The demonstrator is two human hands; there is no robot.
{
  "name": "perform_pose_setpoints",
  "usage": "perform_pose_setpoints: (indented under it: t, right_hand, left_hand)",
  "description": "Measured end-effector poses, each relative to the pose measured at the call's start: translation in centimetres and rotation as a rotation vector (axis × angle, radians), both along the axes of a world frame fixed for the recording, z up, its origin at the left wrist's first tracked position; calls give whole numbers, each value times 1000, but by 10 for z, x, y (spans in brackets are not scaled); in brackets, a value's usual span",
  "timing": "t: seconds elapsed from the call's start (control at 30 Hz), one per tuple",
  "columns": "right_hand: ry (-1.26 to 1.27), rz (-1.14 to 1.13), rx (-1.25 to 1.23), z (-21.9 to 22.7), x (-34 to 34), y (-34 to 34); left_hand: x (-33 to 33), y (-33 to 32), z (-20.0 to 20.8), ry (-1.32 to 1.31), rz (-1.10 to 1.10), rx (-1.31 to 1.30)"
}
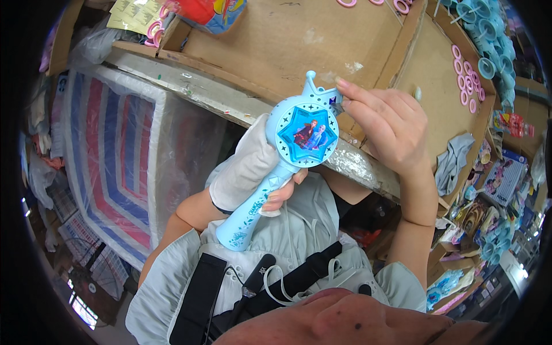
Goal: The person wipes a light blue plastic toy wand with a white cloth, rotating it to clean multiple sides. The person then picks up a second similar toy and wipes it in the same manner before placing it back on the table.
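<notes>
A light blue toy wand stands tilted before my chest, its round head up and its handle slanting down to the left. A blue star with a picture of two figures fills the head's face, and a small crown tops it. My left hand, in a white fingerless glove, wraps the wand's neck from behind, with bare fingertips showing on the handle. At the crown's right side my right hand is bare and closed, thumb and forefinger pinching its edge beside a small dark purple gem. Those fingertips partly hide the crown.
A cardboard-lined worktable with raised edges lies ahead. Pink rings and stacked blue cone-shaped parts are at the right, near a grey cloth. A striped, plastic-wrapped panel stands at the left.
</notes>
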State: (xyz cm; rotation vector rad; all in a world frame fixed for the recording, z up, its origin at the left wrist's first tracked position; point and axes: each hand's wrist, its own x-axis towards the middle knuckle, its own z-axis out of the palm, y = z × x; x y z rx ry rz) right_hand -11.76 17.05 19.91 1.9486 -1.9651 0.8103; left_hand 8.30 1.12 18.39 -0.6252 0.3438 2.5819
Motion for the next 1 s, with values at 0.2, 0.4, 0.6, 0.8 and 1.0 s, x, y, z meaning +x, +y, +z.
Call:
perform_pose_setpoints:
  t: [0.2, 0.4, 0.6, 0.8, 1.0]
  right_hand:
    - [0, 3, 8, 2, 1, 0]
    - [-6, 4, 20, 5, 1, 1]
    - [5, -4, 8, 3, 2, -1]
    - [2, 10, 17, 5, 0, 2]
    - [11, -10, -5, 1, 2, 1]
  left_hand:
    - [1, 0, -4, -13, -45, -94]
    - [1, 1, 3, 97, 55, -110]
    - [-2, 2, 8, 0, 67, -168]
    - [-4, 3, 8, 51, 43, -113]
    - [-5, 4, 10, 11, 62, -151]
